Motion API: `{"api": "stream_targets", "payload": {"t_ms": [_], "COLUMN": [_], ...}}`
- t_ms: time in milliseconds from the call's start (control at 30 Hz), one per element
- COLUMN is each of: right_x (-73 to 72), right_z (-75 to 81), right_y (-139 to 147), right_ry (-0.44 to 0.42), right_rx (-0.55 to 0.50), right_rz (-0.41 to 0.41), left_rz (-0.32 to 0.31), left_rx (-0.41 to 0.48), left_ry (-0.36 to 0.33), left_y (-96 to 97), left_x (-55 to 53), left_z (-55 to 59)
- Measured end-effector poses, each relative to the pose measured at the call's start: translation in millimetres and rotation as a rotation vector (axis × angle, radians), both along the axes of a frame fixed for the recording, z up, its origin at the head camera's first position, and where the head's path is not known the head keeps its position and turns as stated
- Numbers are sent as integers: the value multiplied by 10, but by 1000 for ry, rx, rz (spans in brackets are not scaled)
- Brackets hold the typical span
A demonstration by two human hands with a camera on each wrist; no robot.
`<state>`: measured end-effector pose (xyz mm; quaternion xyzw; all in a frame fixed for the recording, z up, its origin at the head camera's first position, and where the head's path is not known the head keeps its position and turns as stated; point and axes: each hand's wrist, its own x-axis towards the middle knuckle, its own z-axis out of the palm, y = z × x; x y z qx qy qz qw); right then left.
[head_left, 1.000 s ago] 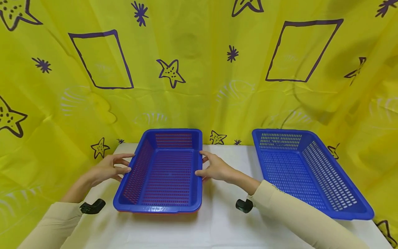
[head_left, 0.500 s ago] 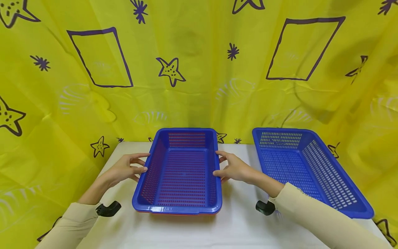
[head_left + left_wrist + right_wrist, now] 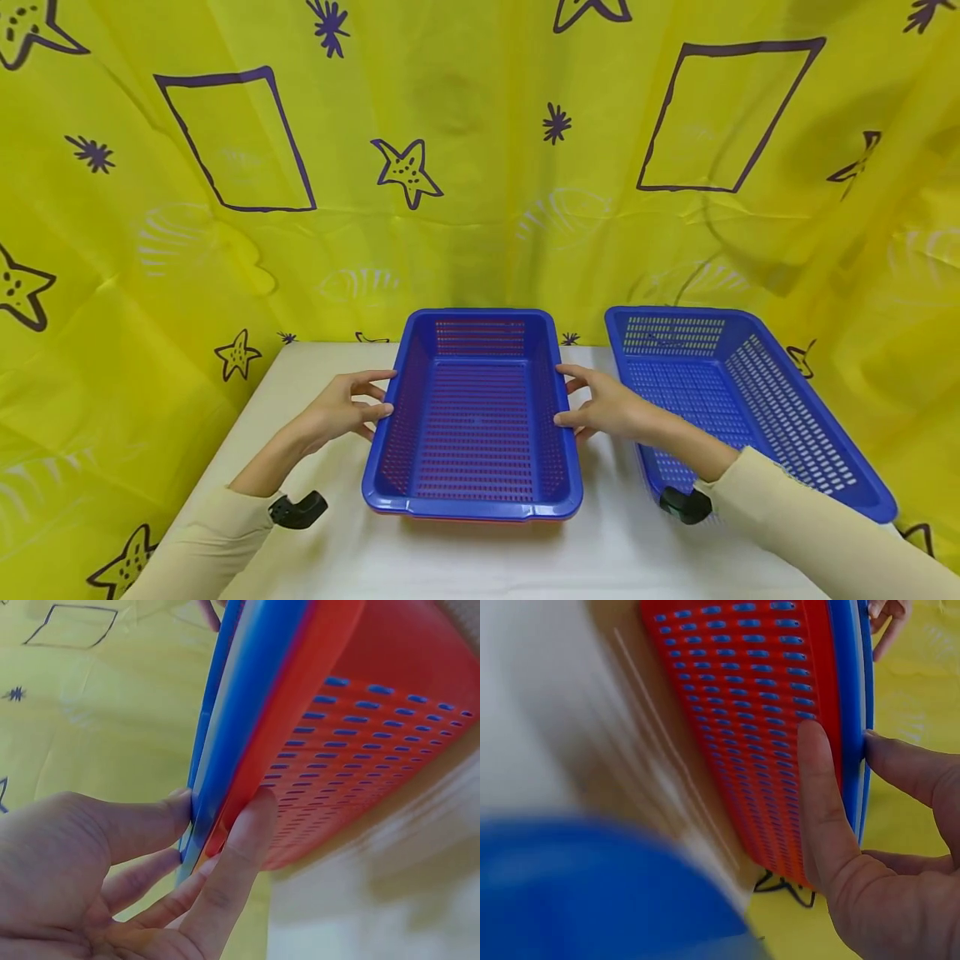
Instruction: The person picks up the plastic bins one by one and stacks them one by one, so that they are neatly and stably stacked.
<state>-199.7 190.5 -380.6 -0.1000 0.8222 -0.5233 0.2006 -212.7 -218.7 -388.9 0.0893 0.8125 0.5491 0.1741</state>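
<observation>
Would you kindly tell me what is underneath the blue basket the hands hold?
A red basket, its slotted side showing in both wrist views, is nested under the blue basket. The red interior is mostly covered; anything between is hidden.

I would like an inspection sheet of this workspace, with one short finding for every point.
Surface: white tabletop, shadowed in places.
Job's things: blue slotted basket nested inside red slotted basket.
Clutter: nothing seen, except a second blue slotted basket standing at the right, not held.
Hands: left hand grips the nested pair's left side; right hand grips its right side.
Cables: none certain; a thin dark curve on the yellow curtain may be cord or shadow.
Surroundings: this curtain, with starfish drawings, hangs behind the table.
</observation>
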Motion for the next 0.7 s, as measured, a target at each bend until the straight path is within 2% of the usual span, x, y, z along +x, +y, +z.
{"api": "stream_targets", "payload": {"t_ms": [367, 700], "right_x": [46, 55], "right_z": [46, 64], "right_y": [264, 359], "right_ry": [14, 10], "right_rx": [72, 80], "right_rz": [-11, 1], "left_rz": [8, 4], "left_rx": [33, 38], "left_ry": [-12, -9], "left_y": [288, 364], "left_x": [-13, -32], "left_z": [-62, -88]}}
